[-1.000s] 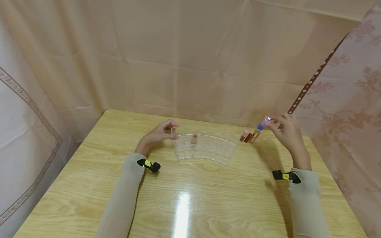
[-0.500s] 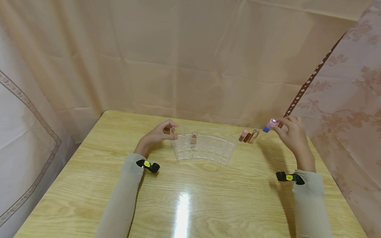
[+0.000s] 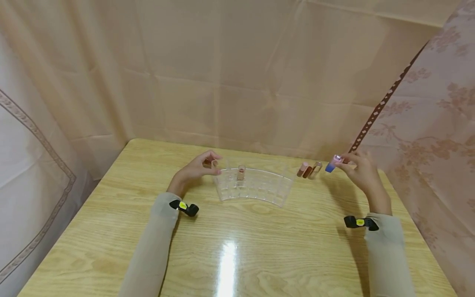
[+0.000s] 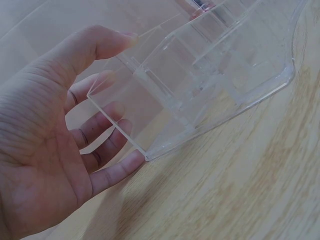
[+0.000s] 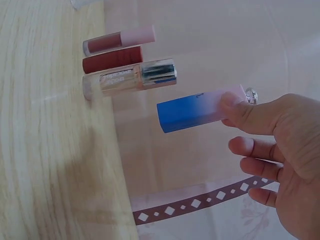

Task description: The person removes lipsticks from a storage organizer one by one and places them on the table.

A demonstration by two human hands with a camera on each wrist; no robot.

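Note:
My left hand (image 3: pixel 196 168) grips the left end of a clear plastic lipstick organizer (image 3: pixel 256 189), thumb at the upper edge and fingers spread behind the side wall. One small clear tube with a reddish-brown middle (image 3: pixel 241 173) stands upright in an organizer slot. At the right, my right hand (image 3: pixel 363 175) pinches the pink, jewelled top of a blue-and-pink lipstick (image 5: pixel 187 112) between thumb and forefinger. Its blue end points down close to the tabletop; whether they touch, I cannot tell. The other right fingers are loosely bent.
Left of the lipstick stand a pink-capped lip gloss tube (image 5: pixel 120 40), a dark red tube (image 5: pixel 112 59) and a clear tube with a shiny cap (image 5: pixel 120 80). The wooden table (image 3: pixel 282 255) ends at the back against a beige curtain (image 3: pixel 245 82).
The right hand carried the lipstick rightward, away from the standing tubes, then lowered it slightly, tilting it more upright. The left hand and the organizer stayed nearly still.

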